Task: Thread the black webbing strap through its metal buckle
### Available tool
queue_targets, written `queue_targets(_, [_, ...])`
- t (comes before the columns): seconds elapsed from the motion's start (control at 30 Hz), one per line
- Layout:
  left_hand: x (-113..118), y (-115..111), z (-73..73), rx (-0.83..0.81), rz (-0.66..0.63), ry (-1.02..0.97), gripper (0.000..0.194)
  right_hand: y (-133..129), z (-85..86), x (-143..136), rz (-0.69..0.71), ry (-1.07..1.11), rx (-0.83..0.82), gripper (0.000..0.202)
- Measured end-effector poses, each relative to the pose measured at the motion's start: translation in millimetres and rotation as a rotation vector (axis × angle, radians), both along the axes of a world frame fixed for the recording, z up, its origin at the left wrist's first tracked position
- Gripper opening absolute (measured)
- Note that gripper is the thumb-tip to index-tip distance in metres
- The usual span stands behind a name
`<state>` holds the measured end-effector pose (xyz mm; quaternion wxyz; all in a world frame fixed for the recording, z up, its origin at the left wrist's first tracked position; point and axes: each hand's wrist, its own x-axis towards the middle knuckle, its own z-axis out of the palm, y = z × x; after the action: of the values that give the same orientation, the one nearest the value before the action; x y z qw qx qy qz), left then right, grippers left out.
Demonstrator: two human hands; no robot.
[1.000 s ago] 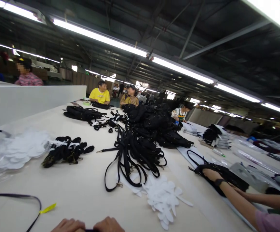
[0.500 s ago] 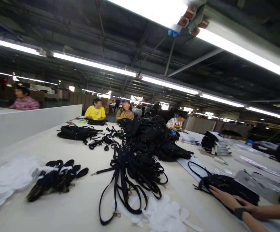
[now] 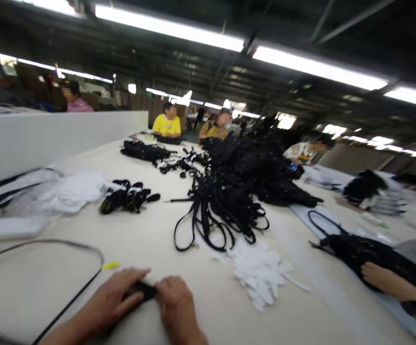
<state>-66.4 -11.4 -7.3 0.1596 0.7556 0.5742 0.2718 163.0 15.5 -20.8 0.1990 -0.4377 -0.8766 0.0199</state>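
Observation:
At the near edge of the table, my left hand (image 3: 116, 292) and my right hand (image 3: 175, 304) are close together on a black fabric piece (image 3: 143, 289). My left fingers lie over it with the thumb along its near side. My right fingers are closed at its right end. Blur and the hands hide most of the piece, so its kind is unclear. A thin black cord (image 3: 67, 244) curves over the table left of my hands, near a small yellow strip (image 3: 110, 265). Beyond them lie bundled black straps (image 3: 129, 196) and a pile of loose black straps (image 3: 218, 215).
White cut pieces (image 3: 258, 268) lie right of my hands; more white pieces (image 3: 71, 189) are at the left. Black bags (image 3: 251, 163) are heaped farther back. At the right, a co-worker's hand (image 3: 380, 278) rests on a black bag (image 3: 373, 254). A low white partition (image 3: 64, 139) borders the left side.
The view has tilted down and swung left, so table items sit higher and farther right. My two hands and the black piece have come into view.

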Motion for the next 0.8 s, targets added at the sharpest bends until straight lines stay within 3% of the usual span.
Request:
queue_targets(0.1, [-37.8, -23.7, 6.8, -0.186, 0.172, -0.284, 0.047, -30.3, -22.4, -12.9, 0.035, 0.046, -0.122, 0.014])
queue_targets(0.2, [-71.4, -28.4, 26.8, -0.217, 0.394, -0.456, 0.052, -30.5, -25.4, -14.2, 0.055, 0.099, -0.157, 0.016])
queue_targets(0.27, [-79.5, -30.0, 36.4, -0.229, 0.419, -0.447, 0.053, -26.0, -23.3, -13.6, 0.062, 0.11, -0.178, 0.017])
queue_targets(0.33, [-73.8, -32.1, 38.2, -0.245, 0.333, -0.373, 0.052, -24.1, -21.2, -13.3, 0.06, 0.113, -0.188, 0.019])
queue_targets(0.5, [-25.6, -37.9, 14.5, -0.197, 0.01, -0.066, 0.046, -32.2, -20.0, -13.0, 0.035, 0.132, -0.135, 0.02])
queue_targets(0.6, [-1.8, -37.3, -12.5, -0.176, -0.132, 0.133, 0.065, -34.7, -30.9, -11.5, 0.024, 0.162, -0.076, 0.023])
queue_targets(0.7, [5.0, -28.0, -37.2, -0.131, -0.152, 0.206, 0.065, -26.4, -50.3, -9.5, 0.011, 0.172, 0.043, 0.02])
queue_targets(0.8, [1.7, -18.0, -43.7, 0.013, -0.202, 0.164, 0.047, -18.4, -58.9, -5.9, -0.001, 0.174, 0.121, 0.019])
